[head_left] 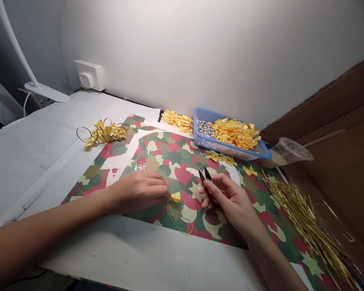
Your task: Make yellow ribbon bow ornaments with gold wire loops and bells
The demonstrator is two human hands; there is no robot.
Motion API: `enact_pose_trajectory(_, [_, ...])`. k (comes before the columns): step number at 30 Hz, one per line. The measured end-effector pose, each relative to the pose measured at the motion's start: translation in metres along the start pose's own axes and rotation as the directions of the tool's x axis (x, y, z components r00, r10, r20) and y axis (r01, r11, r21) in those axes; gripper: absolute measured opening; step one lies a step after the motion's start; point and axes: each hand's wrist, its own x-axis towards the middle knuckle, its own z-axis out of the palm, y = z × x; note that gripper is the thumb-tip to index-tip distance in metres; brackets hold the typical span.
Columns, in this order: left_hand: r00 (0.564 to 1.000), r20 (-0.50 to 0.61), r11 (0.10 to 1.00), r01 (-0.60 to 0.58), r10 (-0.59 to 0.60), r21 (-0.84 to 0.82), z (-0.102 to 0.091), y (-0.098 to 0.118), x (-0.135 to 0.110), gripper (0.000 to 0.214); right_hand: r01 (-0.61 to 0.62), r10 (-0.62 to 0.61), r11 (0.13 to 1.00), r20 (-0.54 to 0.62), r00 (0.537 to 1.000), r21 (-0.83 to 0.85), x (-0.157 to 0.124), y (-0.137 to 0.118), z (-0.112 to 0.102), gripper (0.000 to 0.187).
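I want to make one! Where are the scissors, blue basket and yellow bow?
Scissors (205, 174): head view, on the black blades.
Blue basket (195, 121): head view, on the left rim.
Yellow bow (106, 134): head view, on the ribbon loops.

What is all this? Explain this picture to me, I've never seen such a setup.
This picture comes from a camera worn on a person's head, looking forward and down, so these are the person's own arms, not a machine. The right hand holds small black snips. The left hand rests on a patterned sheet, beside a small yellow ribbon bow and a thin gold wire loop. Farther off are a blue basket of yellow bows and silver beads, a gold ribbon ornament, and gold strands.
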Motion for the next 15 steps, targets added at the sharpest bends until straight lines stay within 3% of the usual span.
enact_pose_trajectory(4, [0.996,-0.090,1.000,-0.006,0.008,0.023,-0.0034,0.0004,-0.0002,0.020,-0.053,0.051,0.998,0.108,0.993,0.020,-0.0011,-0.0070,0.0012,0.044])
enact_pose_trajectory(7, [0.995,-0.084,0.998,0.047,-0.051,-0.042,-0.0035,0.0000,-0.0012,0.019,-0.095,0.091,0.995,0.151,0.984,0.020,-0.0012,-0.0071,-0.0004,0.052])
enact_pose_trajectory(11, [0.992,-0.039,0.988,0.114,-0.119,-0.103,-0.0001,-0.0006,-0.0038,0.023,-0.101,0.089,0.990,0.121,0.989,0.097,-0.0010,-0.0047,-0.0021,0.050])
enact_pose_trajectory(15, [0.987,-0.088,0.983,0.124,-0.136,-0.138,0.0019,0.0005,-0.0052,0.026,-0.057,0.047,0.988,0.068,0.997,0.142,-0.0028,-0.0035,-0.0017,0.047])
